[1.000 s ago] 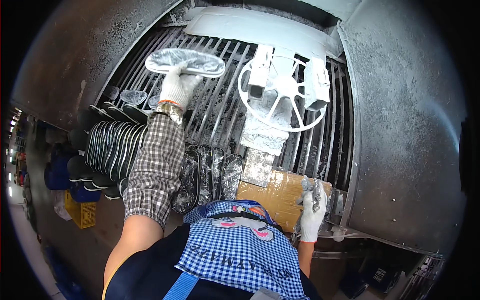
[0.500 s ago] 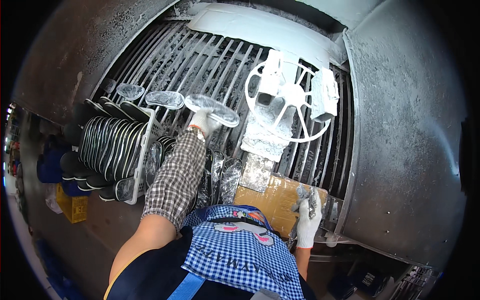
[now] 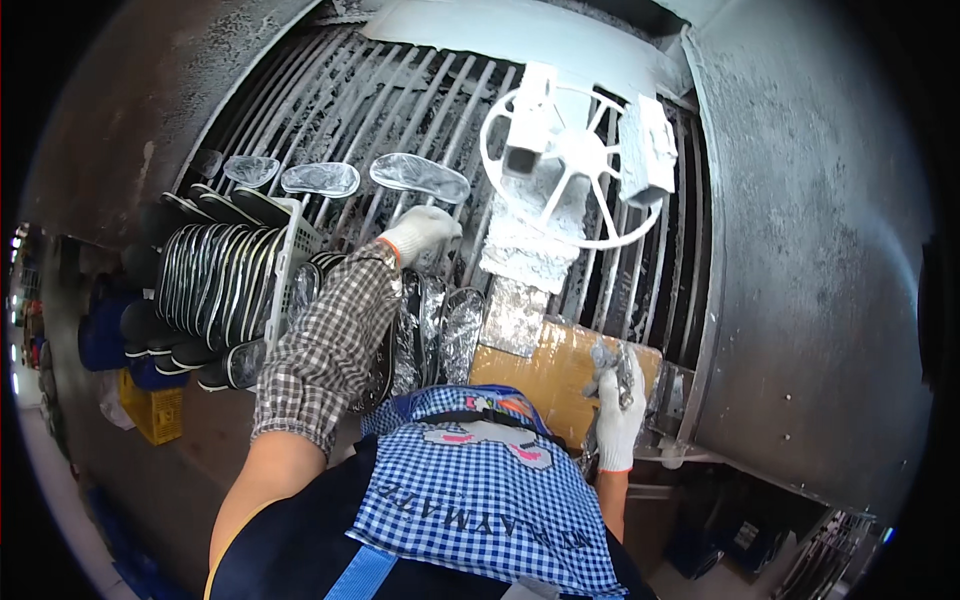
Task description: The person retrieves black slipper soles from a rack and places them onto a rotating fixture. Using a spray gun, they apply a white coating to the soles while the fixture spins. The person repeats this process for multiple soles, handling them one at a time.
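We are reaching our left hand point(image 3: 422, 233), in a white knit glove with an orange cuff, out over the coated metal grating point(image 3: 330, 110), and its fingers are curling downward, though we cannot tell whether they are gripping anything beneath them. The nearest shoe sole point(image 3: 420, 176), a glossy, translucent oval wrapped in clear film, is lying just beyond the fingertips at about twelve o'clock, apart from the glove; two more film-wrapped soles point(image 3: 320, 180) are sitting in a row toward ten o'clock. Below the wrist, at six o'clock, several silvery soles point(image 3: 440, 330) are standing on edge, partly hidden by our checked sleeve. At nine o'clock a white plastic crate point(image 3: 290, 260) is holding a tight row of dark soles. Our right hand point(image 3: 620, 405), also gloved, is closing around a crumpled grey wad point(image 3: 612, 366) at the edge of a brown cardboard box point(image 3: 545, 370); what the wad is made of is hard to make out. At two o'clock from the left hand, a white, crusted wheel-shaped frame point(image 3: 570, 160) is resting on the bars, thick with rough powdery coating. The apron is cutting off the lower view.
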`<state>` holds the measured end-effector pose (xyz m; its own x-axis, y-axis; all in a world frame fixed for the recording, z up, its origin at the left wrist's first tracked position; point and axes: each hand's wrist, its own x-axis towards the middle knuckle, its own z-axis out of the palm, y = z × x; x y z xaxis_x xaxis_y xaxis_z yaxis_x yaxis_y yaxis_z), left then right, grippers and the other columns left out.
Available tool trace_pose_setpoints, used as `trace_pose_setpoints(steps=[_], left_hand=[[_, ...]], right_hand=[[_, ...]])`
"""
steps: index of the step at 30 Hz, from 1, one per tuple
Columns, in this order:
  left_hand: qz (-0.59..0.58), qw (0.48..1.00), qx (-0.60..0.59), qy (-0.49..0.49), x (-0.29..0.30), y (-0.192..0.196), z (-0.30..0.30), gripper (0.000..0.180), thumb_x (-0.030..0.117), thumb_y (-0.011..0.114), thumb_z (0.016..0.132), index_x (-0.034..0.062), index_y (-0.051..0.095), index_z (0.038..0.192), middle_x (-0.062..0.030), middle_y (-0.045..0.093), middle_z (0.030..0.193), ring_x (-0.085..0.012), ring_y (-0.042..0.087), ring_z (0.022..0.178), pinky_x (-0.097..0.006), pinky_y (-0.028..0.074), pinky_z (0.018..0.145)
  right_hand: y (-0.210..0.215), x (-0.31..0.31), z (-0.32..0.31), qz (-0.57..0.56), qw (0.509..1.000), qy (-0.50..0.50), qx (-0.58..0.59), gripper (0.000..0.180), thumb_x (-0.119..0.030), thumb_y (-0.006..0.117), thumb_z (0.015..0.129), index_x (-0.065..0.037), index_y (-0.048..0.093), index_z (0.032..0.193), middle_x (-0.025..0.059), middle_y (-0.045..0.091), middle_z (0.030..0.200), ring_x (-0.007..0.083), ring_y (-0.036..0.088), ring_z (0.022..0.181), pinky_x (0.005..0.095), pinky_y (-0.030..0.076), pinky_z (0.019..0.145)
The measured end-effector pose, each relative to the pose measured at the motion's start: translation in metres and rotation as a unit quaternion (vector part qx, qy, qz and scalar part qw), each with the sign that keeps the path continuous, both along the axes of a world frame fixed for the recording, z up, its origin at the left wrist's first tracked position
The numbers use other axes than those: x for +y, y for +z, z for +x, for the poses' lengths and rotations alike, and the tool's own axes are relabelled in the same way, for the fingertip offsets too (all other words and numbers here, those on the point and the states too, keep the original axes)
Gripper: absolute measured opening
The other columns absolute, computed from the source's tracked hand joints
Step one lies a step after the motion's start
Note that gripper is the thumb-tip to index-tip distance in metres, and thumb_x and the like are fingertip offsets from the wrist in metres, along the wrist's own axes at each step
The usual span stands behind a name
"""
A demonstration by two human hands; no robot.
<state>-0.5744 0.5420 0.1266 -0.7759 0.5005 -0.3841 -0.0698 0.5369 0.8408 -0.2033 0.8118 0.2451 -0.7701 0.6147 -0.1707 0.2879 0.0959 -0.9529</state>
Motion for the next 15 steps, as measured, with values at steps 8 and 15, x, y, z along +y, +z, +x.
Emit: trace_pose_setpoints(steps=[8,15], left_hand=[[-0.334,0.870,0.117,-0.342,0.051,0.039,0.069,0.065,0.049,0.076,0.084,0.0061,0.073,0.132,-0.0217,0.075,0.124,-0.0359,0.071,0.119,-0.042,0.054,0.105],[-0.316,0.856,0.143,-0.383,0.058,0.020,0.066,0.051,0.032,0.083,0.075,0.0030,0.078,0.116,-0.0224,0.077,0.114,-0.0385,0.074,0.109,-0.046,0.059,0.094]], right_hand=[[0.015,-0.002,0.002,-0.006,1.000,-0.017,0.017,0.055,-0.017,0.064,0.106,0.003,0.049,0.155,0.0070,0.070,0.104,0.0113,0.066,0.080,0.0266,0.054,0.072],[0.001,0.005,0.015,-0.012,0.998,-0.035,0.057,0.055,-0.017,0.064,0.106,0.002,0.049,0.156,0.0080,0.068,0.107,0.0112,0.066,0.084,0.0273,0.055,0.076]])
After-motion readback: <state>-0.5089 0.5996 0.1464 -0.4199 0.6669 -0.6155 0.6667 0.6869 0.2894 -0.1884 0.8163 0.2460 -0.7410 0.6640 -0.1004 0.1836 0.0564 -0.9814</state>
